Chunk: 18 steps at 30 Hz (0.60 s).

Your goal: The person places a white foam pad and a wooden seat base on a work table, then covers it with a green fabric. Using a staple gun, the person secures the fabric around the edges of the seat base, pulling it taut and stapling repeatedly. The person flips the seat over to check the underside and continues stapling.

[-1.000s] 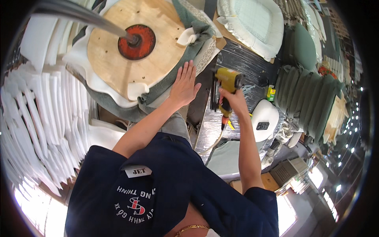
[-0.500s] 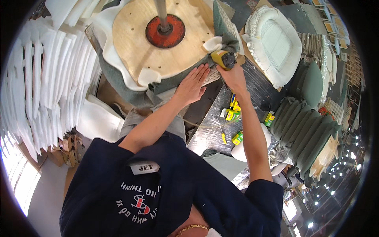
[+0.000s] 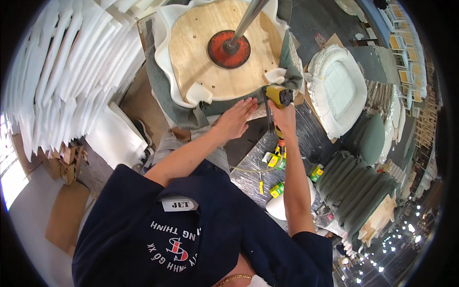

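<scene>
A plywood seat panel [image 3: 191, 57] lies on white foam [image 3: 163, 52], with grey-green fabric [image 3: 160, 79] around its edge. A red disc [image 3: 216, 50] on a metal rod [image 3: 249, 18] stands against the panel's middle. My left hand [image 3: 235, 119] lies flat on the fabric's near edge, fingers stretched out. Just right of it, my right hand [image 3: 285, 117] is closed round the grip of a yellow staple gun [image 3: 274, 93]. Its nose is at the fabric near the panel's near right corner; the contact point is hidden. A pale air hose [image 3: 251, 169] trails from the gun's grip.
White foam sheets [image 3: 62, 71] are stacked at left. On the dark wrapped table at right lie green-yellow boxes [image 3: 277, 190] and a yellow-handled screwdriver [image 3: 261, 186]. Beyond stand a white padded frame [image 3: 337, 88] and a row of grey-green cushions [image 3: 356, 186].
The whole view has shifted, so the seat appears farther right and lower. The staple gun has turned, showing its magazine and hose fitting. My left hand sits slightly farther from the gun.
</scene>
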Each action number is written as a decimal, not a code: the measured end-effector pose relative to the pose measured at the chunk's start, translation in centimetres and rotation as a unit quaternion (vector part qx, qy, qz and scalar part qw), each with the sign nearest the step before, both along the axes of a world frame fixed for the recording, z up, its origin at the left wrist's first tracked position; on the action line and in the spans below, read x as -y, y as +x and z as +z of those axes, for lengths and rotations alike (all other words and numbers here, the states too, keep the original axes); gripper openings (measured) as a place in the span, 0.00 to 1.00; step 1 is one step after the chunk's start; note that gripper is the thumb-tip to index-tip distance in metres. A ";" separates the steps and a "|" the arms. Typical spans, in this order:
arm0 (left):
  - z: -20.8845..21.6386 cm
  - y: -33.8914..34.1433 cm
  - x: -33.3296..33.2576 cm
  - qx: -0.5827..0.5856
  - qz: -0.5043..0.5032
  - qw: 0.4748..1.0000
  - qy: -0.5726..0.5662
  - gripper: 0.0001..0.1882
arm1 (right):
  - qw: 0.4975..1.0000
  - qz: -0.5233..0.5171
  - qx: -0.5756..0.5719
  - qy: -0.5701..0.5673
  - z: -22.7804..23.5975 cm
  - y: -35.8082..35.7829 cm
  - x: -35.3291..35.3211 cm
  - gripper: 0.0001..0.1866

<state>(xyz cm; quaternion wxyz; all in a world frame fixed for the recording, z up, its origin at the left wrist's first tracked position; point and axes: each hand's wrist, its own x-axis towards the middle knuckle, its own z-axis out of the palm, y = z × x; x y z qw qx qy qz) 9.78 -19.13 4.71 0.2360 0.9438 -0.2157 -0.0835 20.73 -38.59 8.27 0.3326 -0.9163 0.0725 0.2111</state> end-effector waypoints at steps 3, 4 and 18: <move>-0.2 -0.5 -0.4 -0.011 0.024 1.000 0.003 0.48 | 1.000 0.001 -0.008 0.016 0.6 -0.9 -0.3 0.26; -0.4 0.3 -0.5 -0.005 0.030 1.000 0.007 0.48 | 1.000 0.012 0.017 0.021 0.8 -1.8 -0.4 0.26; 0.7 -3.7 0.4 -0.059 0.072 0.996 0.007 0.48 | 0.998 0.063 0.021 -0.011 1.1 -3.7 -0.5 0.26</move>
